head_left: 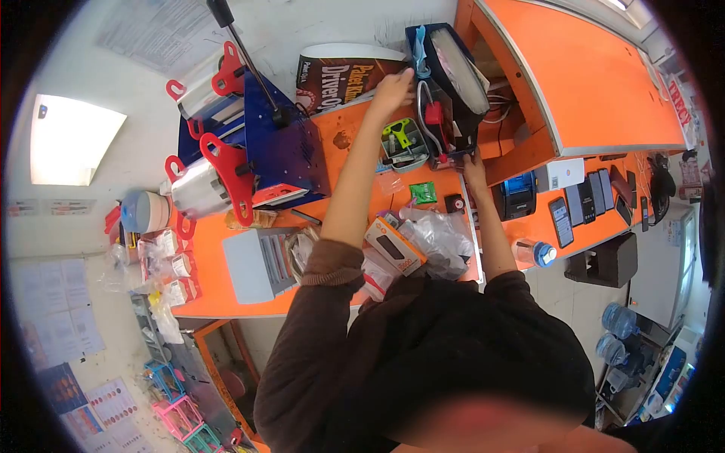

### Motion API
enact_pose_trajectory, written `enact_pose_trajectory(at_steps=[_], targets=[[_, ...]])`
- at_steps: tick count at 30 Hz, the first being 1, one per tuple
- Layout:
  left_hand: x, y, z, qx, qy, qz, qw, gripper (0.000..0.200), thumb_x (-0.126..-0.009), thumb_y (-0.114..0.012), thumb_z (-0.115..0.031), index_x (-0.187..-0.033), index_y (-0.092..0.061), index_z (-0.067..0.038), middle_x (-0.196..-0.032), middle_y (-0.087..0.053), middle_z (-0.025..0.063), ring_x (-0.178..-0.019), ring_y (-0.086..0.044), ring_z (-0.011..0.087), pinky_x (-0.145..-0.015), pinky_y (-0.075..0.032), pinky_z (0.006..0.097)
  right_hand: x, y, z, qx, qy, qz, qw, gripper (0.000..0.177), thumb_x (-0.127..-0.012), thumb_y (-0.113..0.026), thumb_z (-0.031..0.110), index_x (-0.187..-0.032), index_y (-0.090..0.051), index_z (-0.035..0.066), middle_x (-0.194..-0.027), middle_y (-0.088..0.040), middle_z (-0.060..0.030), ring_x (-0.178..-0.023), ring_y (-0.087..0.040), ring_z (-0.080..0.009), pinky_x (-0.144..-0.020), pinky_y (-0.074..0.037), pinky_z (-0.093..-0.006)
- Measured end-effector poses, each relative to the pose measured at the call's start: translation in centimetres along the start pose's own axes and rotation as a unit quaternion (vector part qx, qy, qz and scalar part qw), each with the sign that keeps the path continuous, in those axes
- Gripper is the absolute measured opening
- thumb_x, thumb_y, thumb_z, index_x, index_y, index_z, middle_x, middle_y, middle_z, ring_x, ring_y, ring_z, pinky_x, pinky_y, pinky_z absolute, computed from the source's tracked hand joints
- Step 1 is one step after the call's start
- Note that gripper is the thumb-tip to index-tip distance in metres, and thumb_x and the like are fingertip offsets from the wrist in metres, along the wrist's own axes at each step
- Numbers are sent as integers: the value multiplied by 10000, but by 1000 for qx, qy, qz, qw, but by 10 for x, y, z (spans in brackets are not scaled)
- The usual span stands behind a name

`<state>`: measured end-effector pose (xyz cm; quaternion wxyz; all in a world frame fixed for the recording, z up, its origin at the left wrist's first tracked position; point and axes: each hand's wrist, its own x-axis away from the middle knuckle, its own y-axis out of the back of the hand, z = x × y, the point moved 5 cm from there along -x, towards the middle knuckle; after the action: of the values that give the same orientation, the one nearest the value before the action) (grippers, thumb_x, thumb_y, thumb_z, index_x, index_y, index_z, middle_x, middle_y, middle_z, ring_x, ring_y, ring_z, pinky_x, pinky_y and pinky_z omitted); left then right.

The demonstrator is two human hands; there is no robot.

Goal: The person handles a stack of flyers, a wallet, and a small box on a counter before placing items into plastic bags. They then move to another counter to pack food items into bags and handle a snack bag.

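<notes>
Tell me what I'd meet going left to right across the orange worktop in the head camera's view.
Grey case → person's left hand → red object → right hand → blue-and-black device → leftmost phone.

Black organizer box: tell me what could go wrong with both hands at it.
If the left hand and right hand shift the organizer box, it might knock the small bin beside it, spilling the yellow-green tool. The orange-and-white carton near the person's body could get nudged.
</notes>
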<state>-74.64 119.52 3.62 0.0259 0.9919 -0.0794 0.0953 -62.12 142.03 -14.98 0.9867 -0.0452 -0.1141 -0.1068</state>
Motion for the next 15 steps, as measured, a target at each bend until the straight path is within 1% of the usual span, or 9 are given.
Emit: enact_pose_trajectory(at_steps=[2,4,5,7,8,9,10,13,15], targets=[[29,24,26,-46,-56,-84,994,477,-919,-492,-401,-1030,-618,45,-911,-657,158,-874,-632,185,-719,-517,345,12,2,4,-15,-30,-19,999,443,-925,-431,111,-1347,-309,61,-941,-592,-135,-724,-634,-201,-622,-539,-297],[50,52,86,-283,-61,-209,934,471,-933,-446,-401,-1006,-600,38,-908,-660,168,-884,-634,262,-773,-489,385,30,6,7,4,-10,-13,1000,432,-926,-435,118,-1341,-326,66,-938,-590,-133,-688,-612,-180,-590,-518,-279],[36,70,166,-377,5,-154,913,474,-936,-440,-399,-1060,-576,38,-988,-643,174,-925,-620,282,-805,-476,393,41,7,8,24,9,-7,1000,422,-928,-438,124,-1336,-342,71,-935,-587,-131,-651,-589,-158,-557,-498,-261],[54,72,194,-460,80,-96,879,483,-938,-434,-396,-1114,-553,37,-1068,-626,180,-966,-606,303,-838,-463,401,60,12,3,42,-17,20,999,382,-929,-435,120,-1305,-389,72,-903,-590,-114,-619,-559,-131,-524,-462,-239],[76,63,205,-234,162,-97,954,499,-931,-443,-385,-1172,-504,47,-1150,-579,195,-984,-600,324,-859,-453,423,70,14,0,57,-41,45,997,348,-929,-432,116,-1275,-435,73,-872,-592,-96,-586,-530,-104,-490,-427,-218],[97,48,204,8,234,-95,967,530,-923,-453,-374,-1231,-455,57,-1231,-532,211,-1002,-594,345,-881,-443,446,80,16,-1,63,-49,50,996,348,-929,-432,116,-1275,-435,73,-872,-592,-96,-586,-530,-104,-490,-427,-218],[94,45,226,14,243,-99,965,530,-923,-453,-374,-1231,-455,57,-1231,-532,211,-1002,-594,345,-881,-443,446,90,16,0,65,-65,76,993,297,-924,-436,99,-1214,-485,56,-812,-584,-67,-558,-511,-90,-471,-405,-214],[71,34,231,-33,44,-81,995,565,-898,-491,-315,-1311,-362,48,-1339,-418,232,-949,-620,359,-803,-508,470,117,16,17,111,-83,111,984,235,-917,-445,81,-1117,-562,42,-739,-572,-25,-519,-466,-62,-451,-366,-200],[69,28,205,11,149,-97,984,504,-883,-511,-266,-1270,-427,46,-1246,-496,251,-881,-647,356,-701,-553,448,130,23,20,153,-78,120,978,218,-914,-450,80,-1081,-587,45,-727,-567,-10,-509,-441,-49,-450,-348,-190]])
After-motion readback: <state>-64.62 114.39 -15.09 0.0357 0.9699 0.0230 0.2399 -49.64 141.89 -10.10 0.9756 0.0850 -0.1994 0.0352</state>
